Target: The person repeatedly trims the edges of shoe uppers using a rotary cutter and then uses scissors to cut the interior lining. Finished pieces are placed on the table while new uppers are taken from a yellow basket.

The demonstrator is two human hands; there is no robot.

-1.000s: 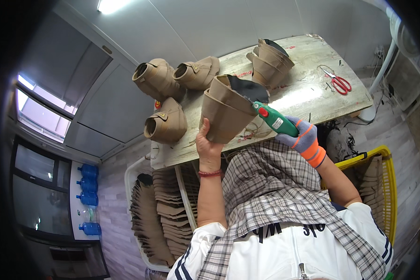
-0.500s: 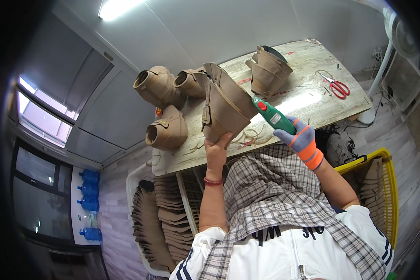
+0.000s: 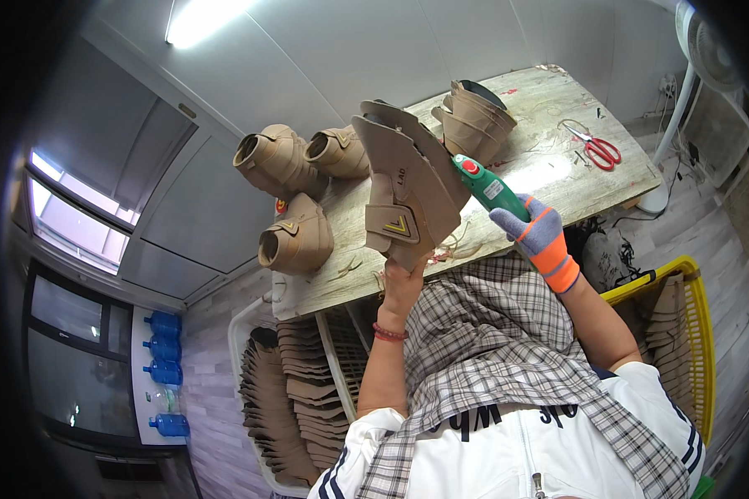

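Note:
My bare left hand (image 3: 404,287), a red bracelet at its wrist, grips the lower end of a tan shoe upper (image 3: 416,191). The upper is held raised over the near side of the table, its strap with a yellow V-shaped mark facing me. In my right hand (image 3: 543,241), which wears a grey and orange glove, is a green handheld power tool (image 3: 495,193) with a red button. Its tip is at the right edge of the upper; whether they touch I cannot tell. Several more tan shoe uppers (image 3: 298,237) stand on the table (image 3: 549,125) at the left and far side.
Red-handled scissors (image 3: 601,153) lie on the table's right side among thread scraps. Below the table are a white basket (image 3: 240,333) of stacked tan pieces and a yellow basket (image 3: 703,333). A white fan (image 3: 711,54) stands at the far right, blue water bottles (image 3: 165,349) at the left.
The shoe upper has turned in my left hand, bringing its strap and side round toward me. My right hand stays close beside it with the green tool.

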